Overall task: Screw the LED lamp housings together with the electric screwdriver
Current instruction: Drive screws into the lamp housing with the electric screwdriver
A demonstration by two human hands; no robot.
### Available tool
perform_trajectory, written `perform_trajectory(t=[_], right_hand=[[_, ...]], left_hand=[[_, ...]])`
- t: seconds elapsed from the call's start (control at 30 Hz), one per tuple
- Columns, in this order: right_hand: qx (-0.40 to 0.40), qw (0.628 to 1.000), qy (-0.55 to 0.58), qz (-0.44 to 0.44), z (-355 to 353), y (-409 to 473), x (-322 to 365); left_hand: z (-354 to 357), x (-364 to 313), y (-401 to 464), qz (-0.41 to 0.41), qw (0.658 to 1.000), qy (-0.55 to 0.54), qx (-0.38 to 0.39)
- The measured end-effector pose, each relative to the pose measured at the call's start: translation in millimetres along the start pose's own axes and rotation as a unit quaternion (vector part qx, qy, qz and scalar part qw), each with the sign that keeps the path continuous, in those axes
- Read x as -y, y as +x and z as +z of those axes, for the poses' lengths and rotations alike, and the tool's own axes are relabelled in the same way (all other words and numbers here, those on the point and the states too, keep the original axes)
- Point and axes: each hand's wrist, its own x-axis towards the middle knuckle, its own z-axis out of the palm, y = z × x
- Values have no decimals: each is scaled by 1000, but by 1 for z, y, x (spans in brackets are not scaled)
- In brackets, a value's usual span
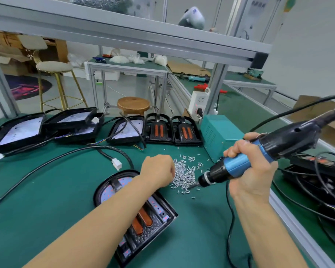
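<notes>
The right hand was wrapped tight around the blue grip of the electric screwdriver. The tool was tilted, with its tip down at the edge of the pile of small silver screws. The left hand was curled at the pile's other side, knuckles up; I could not tell if it held a screw. Its arm lay over the near LED lamp housing, which sat flat on the green tabletop. There was bare green room to the left of that housing. More black housings lined the far edge. A teal power box stood just right of the screws. Black cables were heaped on the right side.
</notes>
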Motion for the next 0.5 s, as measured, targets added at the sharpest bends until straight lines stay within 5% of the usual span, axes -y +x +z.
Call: perform_trajectory(t=[0.5], right_hand=[[-19,1000,0,-10,-17,-2,4]], left_hand=[[16,-6,8,-9,995,97,3]])
